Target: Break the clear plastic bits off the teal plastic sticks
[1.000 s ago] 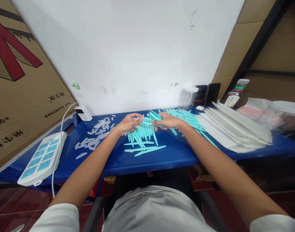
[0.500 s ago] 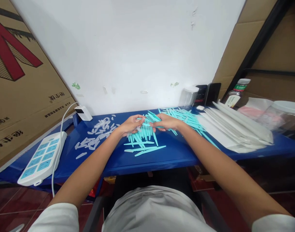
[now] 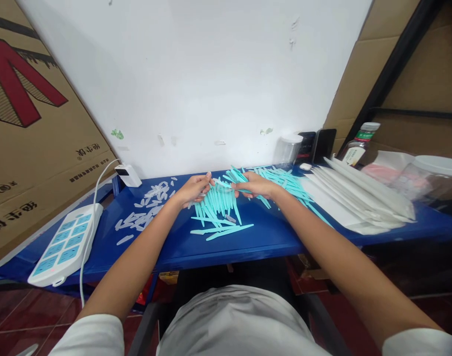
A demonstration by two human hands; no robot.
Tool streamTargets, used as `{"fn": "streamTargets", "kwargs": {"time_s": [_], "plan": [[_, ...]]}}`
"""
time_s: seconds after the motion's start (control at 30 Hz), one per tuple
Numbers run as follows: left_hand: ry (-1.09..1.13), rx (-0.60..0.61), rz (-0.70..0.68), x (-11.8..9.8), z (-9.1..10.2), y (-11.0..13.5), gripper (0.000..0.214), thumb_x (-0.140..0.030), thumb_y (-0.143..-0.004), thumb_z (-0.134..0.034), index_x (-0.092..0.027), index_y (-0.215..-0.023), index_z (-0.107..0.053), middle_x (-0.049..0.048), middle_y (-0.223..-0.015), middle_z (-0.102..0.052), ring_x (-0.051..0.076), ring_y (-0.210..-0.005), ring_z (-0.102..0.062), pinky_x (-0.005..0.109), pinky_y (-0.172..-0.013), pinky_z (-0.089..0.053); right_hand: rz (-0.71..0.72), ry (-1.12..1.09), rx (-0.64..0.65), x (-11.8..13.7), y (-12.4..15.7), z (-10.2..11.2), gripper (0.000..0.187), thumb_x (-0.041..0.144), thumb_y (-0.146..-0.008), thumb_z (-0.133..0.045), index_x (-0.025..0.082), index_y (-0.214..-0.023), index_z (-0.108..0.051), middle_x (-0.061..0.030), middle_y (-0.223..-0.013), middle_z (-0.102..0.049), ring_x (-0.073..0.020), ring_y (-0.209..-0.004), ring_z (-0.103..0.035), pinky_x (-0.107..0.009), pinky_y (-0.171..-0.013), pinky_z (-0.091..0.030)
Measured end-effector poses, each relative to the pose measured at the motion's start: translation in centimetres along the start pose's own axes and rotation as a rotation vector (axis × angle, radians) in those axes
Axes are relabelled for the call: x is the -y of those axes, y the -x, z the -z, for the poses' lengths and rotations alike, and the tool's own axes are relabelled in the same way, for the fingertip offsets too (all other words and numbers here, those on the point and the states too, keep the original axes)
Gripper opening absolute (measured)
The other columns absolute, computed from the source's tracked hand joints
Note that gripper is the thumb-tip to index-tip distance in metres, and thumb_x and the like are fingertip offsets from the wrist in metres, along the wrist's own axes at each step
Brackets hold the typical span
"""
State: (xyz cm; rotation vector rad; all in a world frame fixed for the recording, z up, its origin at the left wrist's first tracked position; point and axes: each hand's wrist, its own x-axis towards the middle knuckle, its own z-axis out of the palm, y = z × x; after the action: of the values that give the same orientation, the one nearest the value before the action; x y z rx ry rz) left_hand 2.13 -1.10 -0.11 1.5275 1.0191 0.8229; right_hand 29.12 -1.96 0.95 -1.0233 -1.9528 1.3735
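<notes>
Both hands work over a heap of turquoise plastic knives (image 3: 218, 210) on a blue table (image 3: 270, 237). My left hand (image 3: 194, 189) is closed in a pinch at the heap's upper left, on a small pale piece that I cannot make out clearly. My right hand (image 3: 256, 186) is curled round a turquoise knife (image 3: 236, 189) that points left toward the other hand. More turquoise knives (image 3: 285, 180) lie spread behind the right wrist. Clear plastic caps (image 3: 146, 212) are scattered left of the left hand.
A stack of white paper sleeves (image 3: 355, 198) lies at the right. A white power strip (image 3: 64, 244) and an adapter (image 3: 126, 174) sit at the left by a cardboard box (image 3: 29, 128). Jars (image 3: 290, 147), a bottle (image 3: 359, 146) and dark phones (image 3: 324, 143) stand at the back.
The hands have drawn slightly apart and shifted a little toward the wall; the knife in the right hand now points at the left fingertips. A small pale piece lies on the heap.
</notes>
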Motion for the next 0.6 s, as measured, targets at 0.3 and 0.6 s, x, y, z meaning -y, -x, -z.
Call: {"fn": "streamTargets", "kwargs": {"time_s": [0.3,0.6], "plan": [[-0.007,0.072,-0.019,-0.18,-0.32,0.41,0.050,-0.066,-0.088,-0.066,-0.017,-0.083,-0.060,-0.0072,-0.060,-0.035,0.003,-0.039,-0.023,0.017,-0.034,-0.020,0.070,0.057,0.092,0.20,0.27,0.13,0.039,0.050,-0.084,-0.074,0.013,-0.076,-0.070,0.0002,-0.051,-0.056,-0.0087,-0.042,-0.043,-0.023,-0.039,-0.026],[-0.099,0.041,-0.070,0.31,-0.03,0.21,0.052,-0.069,-0.089,-0.063,-0.017,-0.087,-0.063,-0.0070,-0.060,-0.034,0.004,-0.041,-0.024,0.017,-0.036,-0.021,0.085,0.057,0.089,0.39,0.42,0.01,0.040,0.052,-0.083,-0.076,0.013,-0.078,-0.069,-0.0010,-0.059,-0.063,-0.0078,-0.044,-0.044,-0.022,-0.041,-0.030]]}}
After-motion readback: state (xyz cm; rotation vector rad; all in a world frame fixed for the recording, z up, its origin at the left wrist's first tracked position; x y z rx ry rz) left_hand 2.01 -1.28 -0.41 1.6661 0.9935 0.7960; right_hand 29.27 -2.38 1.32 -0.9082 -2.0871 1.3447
